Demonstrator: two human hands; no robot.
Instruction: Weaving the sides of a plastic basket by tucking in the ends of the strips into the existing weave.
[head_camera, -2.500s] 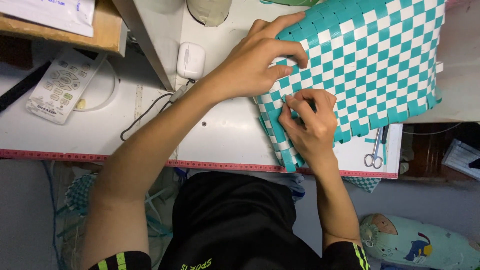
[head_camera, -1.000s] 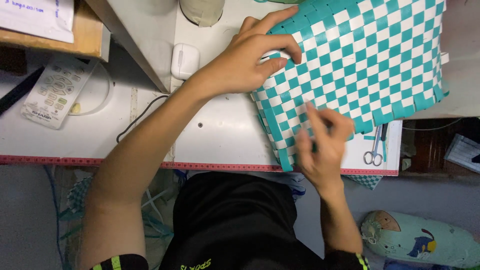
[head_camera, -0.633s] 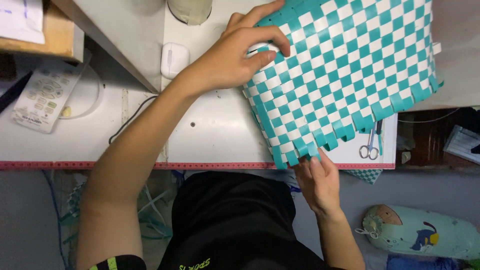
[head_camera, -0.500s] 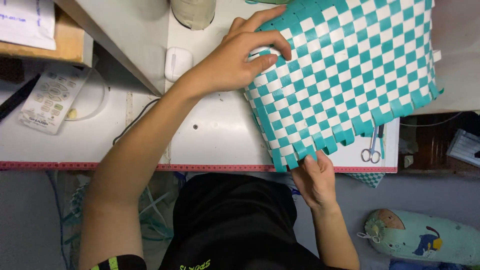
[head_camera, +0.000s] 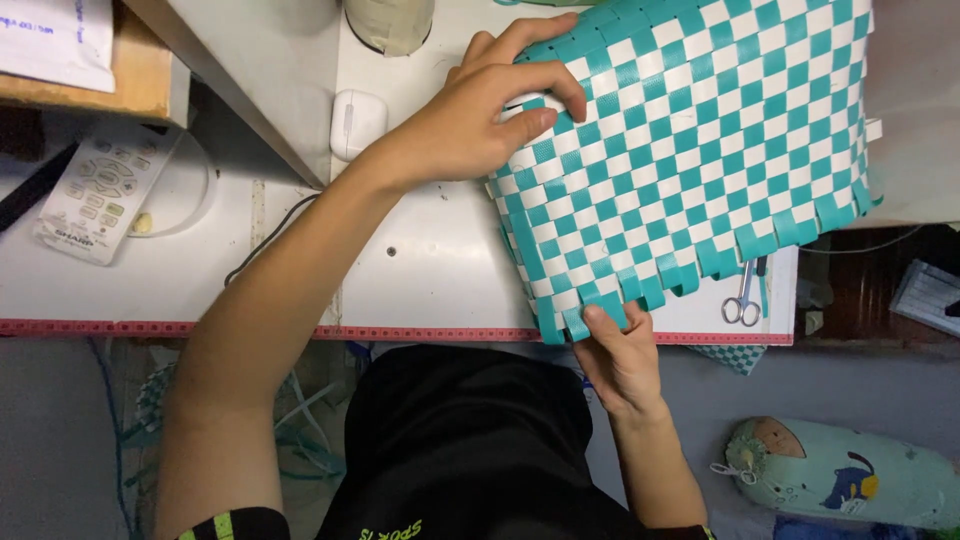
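A flat woven panel (head_camera: 690, 150) of stiff, glossy teal and white strips, plaited into a tight checkerboard, lies tilted across the right part of a white table (head_camera: 430, 260). Its near edge ends in a ragged row of loose teal strip ends, some folded back.

The left hand (head_camera: 470, 120) rests on the panel's upper left corner. The fingers (head_camera: 545, 85) are curled over the weave, thumb and forefinger bent toward each other as if pinching a strip at the edge; whether a strip is really caught between them is hard to tell. The palm lies off the panel, on the bare table.

The right hand (head_camera: 620, 360) comes up from below the table's edge. Its fingertips (head_camera: 600, 318) are closed on the lowest corner of the panel, gripping one of the teal strip ends where it hangs just over the table's front.

Just right of these fingertips, past the fringe, small steel scissors (head_camera: 742, 298) lie on the table, handles toward the person. A red measuring tape (head_camera: 200, 328) runs along the table's front edge, left of the right hand. Beyond the left wrist sit a smooth white rounded case (head_camera: 355, 122) and a thin black cable (head_camera: 265, 245). Further left lies a white remote (head_camera: 105, 195) with rows of buttons. A pale roll (head_camera: 390, 22) stands just above the left fingers.
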